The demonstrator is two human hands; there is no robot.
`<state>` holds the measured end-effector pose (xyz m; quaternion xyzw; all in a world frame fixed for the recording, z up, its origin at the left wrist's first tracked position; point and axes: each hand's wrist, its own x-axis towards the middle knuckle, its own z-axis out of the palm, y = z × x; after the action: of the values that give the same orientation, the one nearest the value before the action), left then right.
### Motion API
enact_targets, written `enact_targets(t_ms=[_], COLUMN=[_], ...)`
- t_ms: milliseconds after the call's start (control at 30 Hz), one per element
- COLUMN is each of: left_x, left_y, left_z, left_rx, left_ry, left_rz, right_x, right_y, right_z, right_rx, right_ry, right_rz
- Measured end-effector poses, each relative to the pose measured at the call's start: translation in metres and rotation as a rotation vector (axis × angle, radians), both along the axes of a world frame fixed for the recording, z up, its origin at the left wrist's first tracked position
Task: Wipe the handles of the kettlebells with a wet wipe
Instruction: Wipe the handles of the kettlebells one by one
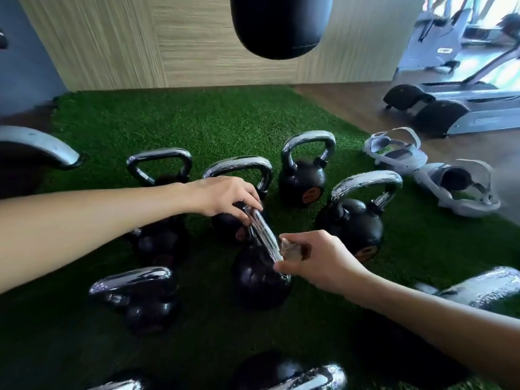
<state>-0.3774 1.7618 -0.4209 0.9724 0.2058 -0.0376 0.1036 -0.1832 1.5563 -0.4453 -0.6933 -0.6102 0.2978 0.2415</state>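
1. The central kettlebell (259, 280) sits on the green turf (183, 122). Its chrome handle (263, 235) slants from upper left down to lower right in the head view.
2. The left hand (225, 195) reaches in from the left and clenches the far, upper end of that handle, with its fingers curled over the chrome.
3. The right hand (323, 260) comes in from the lower right and pinches a crumpled wet wipe (292, 250) between thumb and curled fingers.
4. The wipe touches the right side of the handle at its near, lower end, just above the black ball. It sticks out of the top of the grip, towards the handle.
5. A bare stretch of chrome shows between the two hands, and the wipe lies well below the left hand's hold.
6. The other kettlebells (357, 220) stand round the central one: three in a row behind, one to the right, one at the front left, and more at the bottom edge, where they are blurred.
7. A black punching bag (281, 23) hangs above the turf in front of a wooden wall (112, 38).
8. A pair of grey sandals (394, 153) lies at the right edge of the turf, with a treadmill (472, 108) beyond them
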Motion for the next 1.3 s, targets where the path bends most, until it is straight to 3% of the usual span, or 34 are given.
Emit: enact_targets(t_ms=[133,400,633,867,1067,1133,1200,1300], left_x=[-0.006,-0.014,-0.054,-0.069,-0.071,-0.070,-0.070,-0.067], left_y=[0.001,-0.024,-0.069,-0.093,-0.114,-0.124,-0.133,-0.146], left_z=[-0.009,0.002,-0.010,-0.012,-0.009,-0.005,0.005,0.023], left_rx=[-0.009,0.263,0.139,0.017,0.387,0.413,0.324,-0.071], left_ry=[-0.082,0.023,-0.171,-0.231,-0.174,-0.213,-0.226,-0.086], left_rz=[-0.006,0.096,0.336,0.410,0.290,0.238,0.220,0.191], right_x=[-0.012,0.000,0.026,0.025,0.011,0.002,-0.007,-0.013], right_y=[-0.011,-0.009,0.022,0.051,0.044,0.038,0.027,0.000], right_z=[-0.001,0.009,0.010,0.018,0.026,0.035,0.048,0.068], right_rx=[0.082,0.095,0.211,0.274,0.268,0.262,0.238,0.140], right_ry=[-0.157,-0.284,-0.394,-0.450,-0.574,-0.630,-0.645,-0.679], right_rz=[0.008,0.037,0.079,0.214,0.164,0.148,0.130,0.132])
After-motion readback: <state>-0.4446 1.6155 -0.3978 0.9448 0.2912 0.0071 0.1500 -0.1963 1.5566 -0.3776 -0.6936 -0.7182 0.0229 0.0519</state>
